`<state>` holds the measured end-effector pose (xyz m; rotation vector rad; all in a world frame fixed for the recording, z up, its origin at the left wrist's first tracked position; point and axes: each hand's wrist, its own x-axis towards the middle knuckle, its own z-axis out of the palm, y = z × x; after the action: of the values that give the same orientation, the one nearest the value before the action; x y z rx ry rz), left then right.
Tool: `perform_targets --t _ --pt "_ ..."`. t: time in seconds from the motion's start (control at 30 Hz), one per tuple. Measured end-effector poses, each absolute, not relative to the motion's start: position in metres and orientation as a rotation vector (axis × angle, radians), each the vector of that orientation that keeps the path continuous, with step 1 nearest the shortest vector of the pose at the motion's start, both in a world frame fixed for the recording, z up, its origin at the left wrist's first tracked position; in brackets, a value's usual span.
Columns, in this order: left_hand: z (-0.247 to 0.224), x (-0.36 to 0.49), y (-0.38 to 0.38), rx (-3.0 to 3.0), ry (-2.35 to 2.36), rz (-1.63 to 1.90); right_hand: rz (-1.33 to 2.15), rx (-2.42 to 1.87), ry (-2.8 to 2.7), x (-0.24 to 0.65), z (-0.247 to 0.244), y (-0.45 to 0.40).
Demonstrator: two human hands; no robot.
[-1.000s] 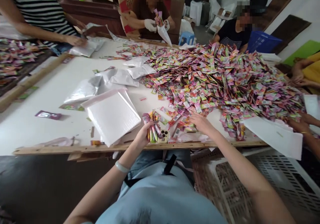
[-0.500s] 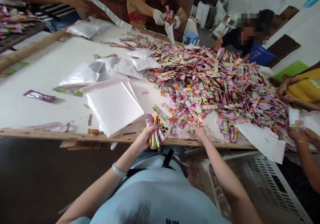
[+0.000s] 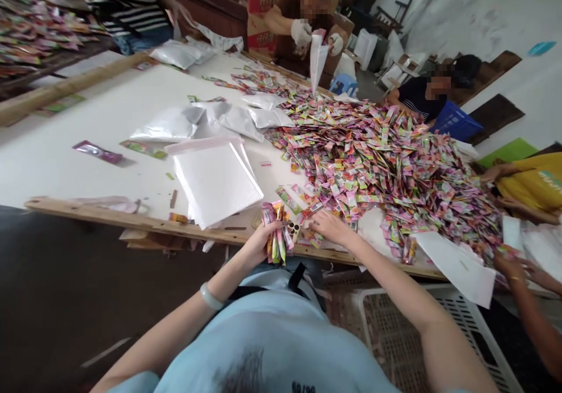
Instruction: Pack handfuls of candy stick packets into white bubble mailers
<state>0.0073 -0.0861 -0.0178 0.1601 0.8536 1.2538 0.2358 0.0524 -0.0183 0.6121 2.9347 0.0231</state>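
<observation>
My left hand is closed around a bunch of small, narrow candy packets, which fan out above and below the fingers just off the table's front edge. To the right, my right hand lies palm down over loose packets at the table edge. Its fingers are apart and reach left, with the fingertips on or close to the packets. Between the hands shows a dark-ringed, phone-like object, partly covered. Behind my right hand spreads a large heap of the same colourful packets.
A stack of clear flat bags lies left of my hands, with filled silver-white bags behind. A white sheet overhangs the edge at right, above a white plastic crate. Co-workers stand around the table; one wears white gloves.
My right hand has moved left along the table edge, closer to my left hand, which still holds its bunch. The view has shifted slightly. The gloved co-worker's white cone-shaped bag is raised.
</observation>
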Motion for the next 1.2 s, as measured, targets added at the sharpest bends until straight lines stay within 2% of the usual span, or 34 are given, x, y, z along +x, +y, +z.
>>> perform_targets --t 0.23,0.43,0.57,0.77,0.9,1.0,1.1,1.2 --pt "-0.010 0.004 -0.087 0.163 0.856 1.258 -0.074 1.034 2.958 0.252 -0.004 0.078" --pt "-0.009 0.005 -0.083 0.177 0.878 1.257 -0.180 0.836 2.882 0.227 -0.019 0.087" --pt "-0.010 0.008 -0.078 0.146 0.912 1.316 -0.221 0.892 2.968 0.227 -0.019 0.094" --pt "-0.009 0.011 -0.071 0.162 0.932 1.312 -0.725 1.593 3.272 0.247 -0.043 0.072" --pt "-0.009 0.012 -0.067 0.166 0.977 1.269 -0.620 1.718 3.188 0.246 -0.063 0.053" --pt "-0.011 0.016 -0.062 0.174 1.019 1.254 -0.575 1.968 3.147 0.237 -0.054 0.047" --pt "-0.016 0.024 -0.054 0.197 1.070 1.300 -1.070 2.129 3.014 0.215 -0.032 0.034" --pt "-0.020 0.033 -0.045 0.236 1.138 1.440 -1.652 1.915 2.766 0.186 -0.015 0.014"
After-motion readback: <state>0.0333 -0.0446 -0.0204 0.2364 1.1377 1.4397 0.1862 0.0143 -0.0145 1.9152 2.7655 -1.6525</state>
